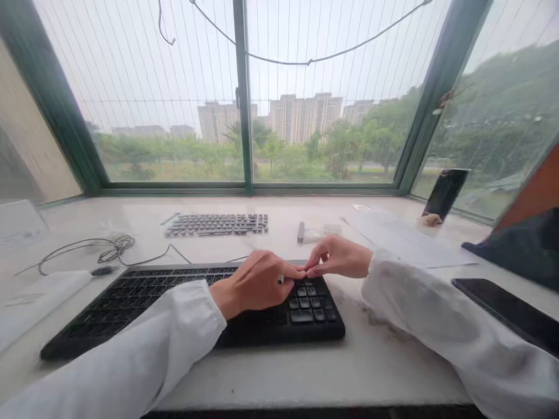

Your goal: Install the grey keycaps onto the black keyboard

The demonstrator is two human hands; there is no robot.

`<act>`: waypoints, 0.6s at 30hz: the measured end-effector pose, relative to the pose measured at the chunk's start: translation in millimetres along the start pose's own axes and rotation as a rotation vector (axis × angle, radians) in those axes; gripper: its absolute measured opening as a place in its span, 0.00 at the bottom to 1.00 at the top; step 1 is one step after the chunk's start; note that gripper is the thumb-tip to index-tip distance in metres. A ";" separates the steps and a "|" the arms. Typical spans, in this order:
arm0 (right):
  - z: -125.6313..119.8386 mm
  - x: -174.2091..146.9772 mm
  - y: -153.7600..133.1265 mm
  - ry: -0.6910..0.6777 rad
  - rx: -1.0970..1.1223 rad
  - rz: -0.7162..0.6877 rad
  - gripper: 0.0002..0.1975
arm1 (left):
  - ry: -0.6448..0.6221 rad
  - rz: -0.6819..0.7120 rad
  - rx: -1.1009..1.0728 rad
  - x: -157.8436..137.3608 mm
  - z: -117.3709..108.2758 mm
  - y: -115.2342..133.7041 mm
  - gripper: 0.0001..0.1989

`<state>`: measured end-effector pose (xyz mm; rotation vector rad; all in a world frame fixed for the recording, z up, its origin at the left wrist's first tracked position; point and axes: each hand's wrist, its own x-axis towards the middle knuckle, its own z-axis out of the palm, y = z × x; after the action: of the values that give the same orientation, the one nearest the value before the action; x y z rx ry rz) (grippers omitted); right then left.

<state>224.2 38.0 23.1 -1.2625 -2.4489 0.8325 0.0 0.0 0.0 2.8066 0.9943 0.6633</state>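
A black keyboard [187, 326] lies in front of me; keycaps sit on its number pad [308, 302], while its left part looks bare of them. My left hand [257, 282] reaches over the keyboard with curled fingers and its index finger extended to the top of the number pad. A small dark and light end of something [280, 280] shows between its fingers; its kind is unclear. My right hand [338, 258] is pinched at the number pad's top edge, its fingertips meeting the left index finger. Whatever lies between those fingertips is hidden.
Rows of loose dark keycaps [218, 224] lie behind the keyboard. A small grey stick-like object [301, 232], paper sheets [393, 235] and a coiled cable [116, 249] are around. A phone [506, 308] lies at right; a dark upright object [445, 194] leans by the window.
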 end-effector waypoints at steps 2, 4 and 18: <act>-1.6 -0.1 2.0 -0.013 0.001 0.000 0.18 | 0.012 -0.022 -0.015 0.4 0.3 -0.9 0.20; -2.8 -0.3 3.3 -0.021 0.004 0.001 0.18 | 0.020 -0.036 -0.026 0.9 0.7 -1.5 0.20; -1.7 -1.7 -0.8 0.000 0.000 -0.004 0.15 | 0.032 0.012 0.007 0.4 1.2 -3.7 0.20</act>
<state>225.5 36.8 25.0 -1.2577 -2.4505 0.8316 -1.3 3.2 -1.8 2.8183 0.9879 0.7098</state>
